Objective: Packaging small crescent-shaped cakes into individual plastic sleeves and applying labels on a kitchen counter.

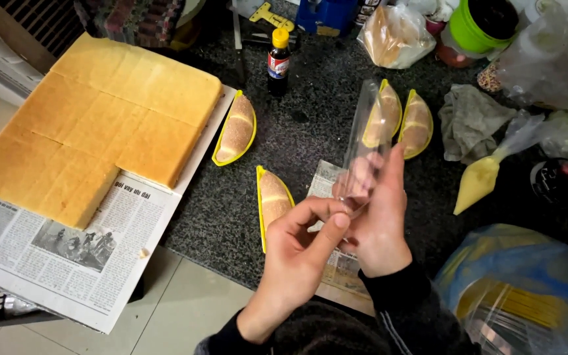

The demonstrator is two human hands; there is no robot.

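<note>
Both my hands hold a thin clear plastic bag (365, 141) upright over the dark granite counter (317, 112). My left hand (300, 253) pinches the bag's lower edge between thumb and forefinger. My right hand (379, 220) has its fingers partly inside the bag's mouth. Just left of my hands lies a folded sponge cake in a yellow paper liner (272, 197). Another (236, 129) rests beside the cake slab. Two more (399, 118) lie beyond the bag.
A large cut slab of sponge cake (93, 125) sits on newspaper (80, 256) at the left. A yellow cream piping bag (484, 174), a grey cloth (468, 121), a small dark sauce bottle (278, 60), a green-lidded container (478, 26) and plastic bags (527, 289) crowd the right.
</note>
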